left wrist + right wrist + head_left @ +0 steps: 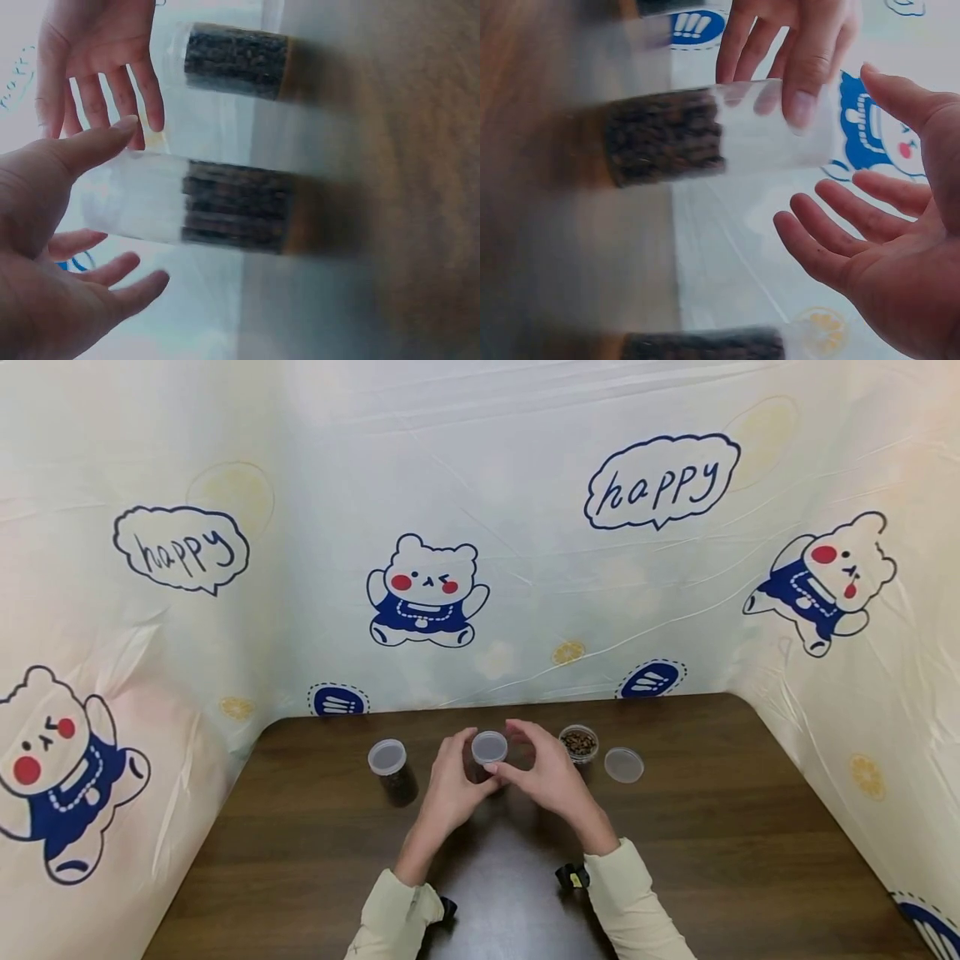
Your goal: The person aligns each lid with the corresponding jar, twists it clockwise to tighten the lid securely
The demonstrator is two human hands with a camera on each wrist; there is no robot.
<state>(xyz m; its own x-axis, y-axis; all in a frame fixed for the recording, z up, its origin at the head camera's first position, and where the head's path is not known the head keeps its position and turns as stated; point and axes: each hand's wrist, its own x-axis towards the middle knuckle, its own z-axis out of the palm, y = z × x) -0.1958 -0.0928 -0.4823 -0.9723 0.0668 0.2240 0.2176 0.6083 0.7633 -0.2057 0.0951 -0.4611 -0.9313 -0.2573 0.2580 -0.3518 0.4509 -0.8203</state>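
Observation:
A clear plastic jar (667,135), about half filled with dark brown pieces like beans, stands upright on the table between both hands. Its translucent lid (490,747) sits on top. My left hand (448,781) holds the jar's upper part from the left, the thumb on the near side and fingers round the far side, seen through the plastic in the right wrist view. On the other side, my right hand (553,770) has its fingers spread beside the lid, thumb and fingers apart; whether the thumb touches the jar cannot be told.
A lidded jar (399,785) of dark pieces stands to the left. Behind the right hand is an uncapped jar (579,743) with brown pieces, and a loose lid (624,765) lies beside it. Printed cloth (525,568) hangs round the brown table (720,827).

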